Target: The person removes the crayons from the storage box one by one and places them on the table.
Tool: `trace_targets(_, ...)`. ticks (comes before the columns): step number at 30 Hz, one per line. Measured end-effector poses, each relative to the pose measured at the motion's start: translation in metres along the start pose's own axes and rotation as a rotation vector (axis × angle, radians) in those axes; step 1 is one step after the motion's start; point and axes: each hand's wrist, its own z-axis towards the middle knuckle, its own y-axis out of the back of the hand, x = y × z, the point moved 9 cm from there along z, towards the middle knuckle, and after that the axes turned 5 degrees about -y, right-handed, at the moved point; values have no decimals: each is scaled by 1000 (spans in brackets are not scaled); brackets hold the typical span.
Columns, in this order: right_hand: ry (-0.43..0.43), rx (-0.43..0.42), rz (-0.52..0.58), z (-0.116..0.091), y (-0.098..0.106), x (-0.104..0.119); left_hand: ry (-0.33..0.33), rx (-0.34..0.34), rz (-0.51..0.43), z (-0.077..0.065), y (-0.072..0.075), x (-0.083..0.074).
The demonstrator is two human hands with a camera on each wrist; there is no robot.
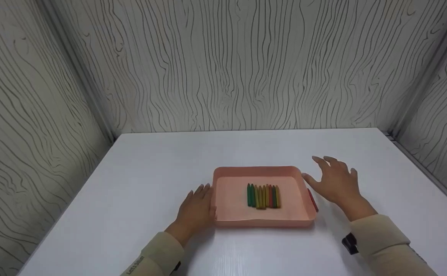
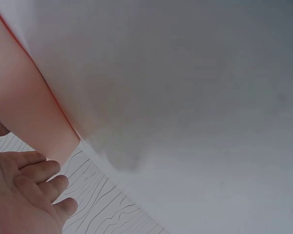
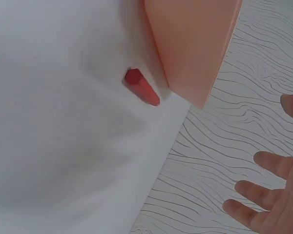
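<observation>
A shallow pink tray (image 1: 262, 223) rests on the white table, with several crayons (image 1: 263, 196) laid side by side in a row on its floor: green, yellow and red ones. Along the tray's left wall lies my left hand (image 1: 195, 211), its fingers extended and its thumb by the near left corner. Outside the right wall, a red crayon (image 1: 313, 200) lies on the table; the right wrist view shows this red crayon (image 3: 142, 87) close beside the tray wall (image 3: 190, 44). My right hand (image 1: 338, 184) hovers over that side with fingers spread and holds nothing.
The white table (image 1: 162, 161) runs back to a wood-grain patterned panel (image 1: 223, 76). Similar panels stand on the left (image 1: 24, 134) and the right (image 1: 446, 126). Both forearms come in from the near edge in beige sleeves.
</observation>
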Motion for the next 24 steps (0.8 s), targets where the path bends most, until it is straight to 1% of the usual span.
trace_targets(3,19,-4,12,1,-2,8,13,9,8,0,-2,1)
trace_targets(12,47,6,50,3,-13,26,3,0,20,1,-1,0)
trace_targets(20,115,10,60,-2,-26,46,2,2,12,0,-1,-1)
trace_targets(24,148,23,92,-5,-31,55,-21,-3,37,-1,1,-2)
